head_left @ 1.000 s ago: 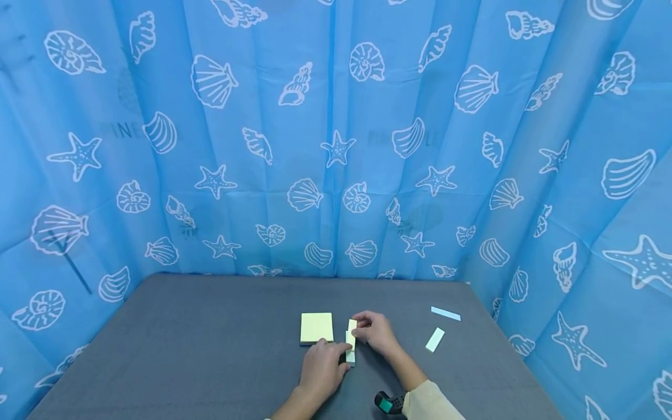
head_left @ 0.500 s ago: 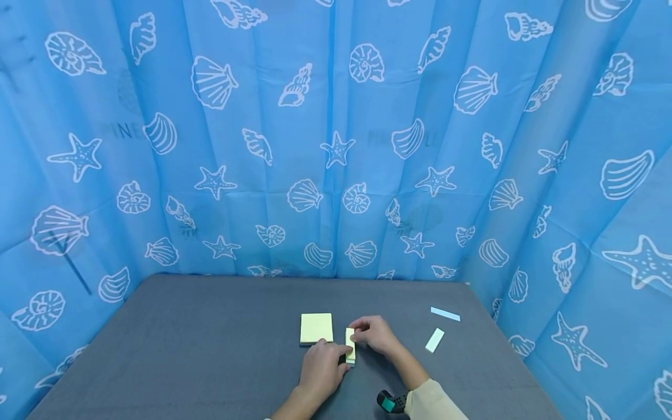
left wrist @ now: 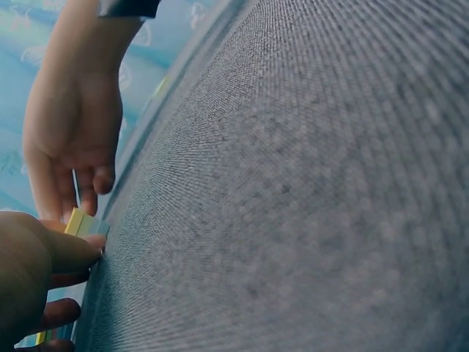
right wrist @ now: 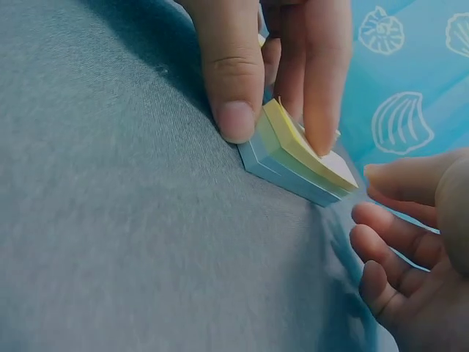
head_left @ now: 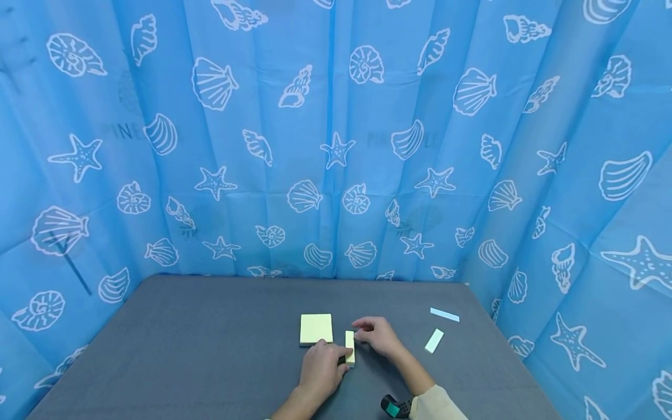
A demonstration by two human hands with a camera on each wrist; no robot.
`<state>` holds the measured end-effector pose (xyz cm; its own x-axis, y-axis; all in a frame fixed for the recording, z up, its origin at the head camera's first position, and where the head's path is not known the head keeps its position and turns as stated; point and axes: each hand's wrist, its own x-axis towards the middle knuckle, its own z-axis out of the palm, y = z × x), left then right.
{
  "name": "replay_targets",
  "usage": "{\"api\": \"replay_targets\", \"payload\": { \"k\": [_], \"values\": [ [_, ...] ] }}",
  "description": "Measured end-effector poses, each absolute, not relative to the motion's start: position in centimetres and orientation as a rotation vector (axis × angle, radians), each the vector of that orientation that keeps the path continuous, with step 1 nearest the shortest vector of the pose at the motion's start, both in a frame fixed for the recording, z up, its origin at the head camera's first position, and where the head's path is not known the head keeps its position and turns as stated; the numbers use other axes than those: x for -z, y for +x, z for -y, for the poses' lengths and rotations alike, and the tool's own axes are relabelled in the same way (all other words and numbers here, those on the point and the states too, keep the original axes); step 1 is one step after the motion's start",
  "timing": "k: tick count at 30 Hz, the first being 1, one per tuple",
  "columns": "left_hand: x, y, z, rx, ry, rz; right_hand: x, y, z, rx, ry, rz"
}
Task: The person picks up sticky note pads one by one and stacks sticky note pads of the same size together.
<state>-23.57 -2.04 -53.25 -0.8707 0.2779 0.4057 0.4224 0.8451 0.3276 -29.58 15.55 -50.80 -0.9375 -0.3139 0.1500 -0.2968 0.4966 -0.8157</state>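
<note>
A narrow stack of sticky notes (head_left: 350, 347), yellow on top and pale blue below (right wrist: 293, 172), lies on the grey table (head_left: 210, 350). My left hand (head_left: 343, 352) pinches its near end, thumb at the side and a finger on top (right wrist: 253, 73). In the left wrist view only a yellow corner of the stack (left wrist: 79, 221) shows by the left thumb. My right hand (head_left: 367, 333) hovers just right of the stack's far end with loosely curled fingers (right wrist: 399, 249) that hold nothing.
A square yellow sticky pad (head_left: 316, 328) lies just left of the stack. Two loose strips, one blue (head_left: 444, 314) and one pale green (head_left: 434, 340), lie further right. A blue seashell curtain (head_left: 336, 146) closes the table's back and sides.
The right hand laid a yellow strip onto the narrow stack, aligned it, and has now drawn its fingers off to the right. The left hand stayed on the stack's near end.
</note>
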Motion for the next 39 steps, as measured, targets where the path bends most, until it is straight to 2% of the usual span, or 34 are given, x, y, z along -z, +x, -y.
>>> {"api": "replay_targets", "payload": {
  "k": [8, 16, 21, 39],
  "values": [
    [53.0, -23.5, 1.7, 0.581, -0.489, 2.726, 50.5, -28.6, -17.9, 1.443, -0.549, -2.907],
    [53.1, -23.5, 1.8, 0.606, -0.496, 2.714, 50.4, -27.6, -20.5, 1.406, -0.422, -3.018],
    [53.3, -23.6, 1.9, 0.642, -0.510, 2.715, 50.9, -27.0, -22.7, 1.288, -0.362, -3.116],
    [53.4, -23.4, 2.0, 0.635, -0.519, 2.694, 51.3, -27.0, -30.1, 0.737, -0.417, -3.252]
  ]
}}
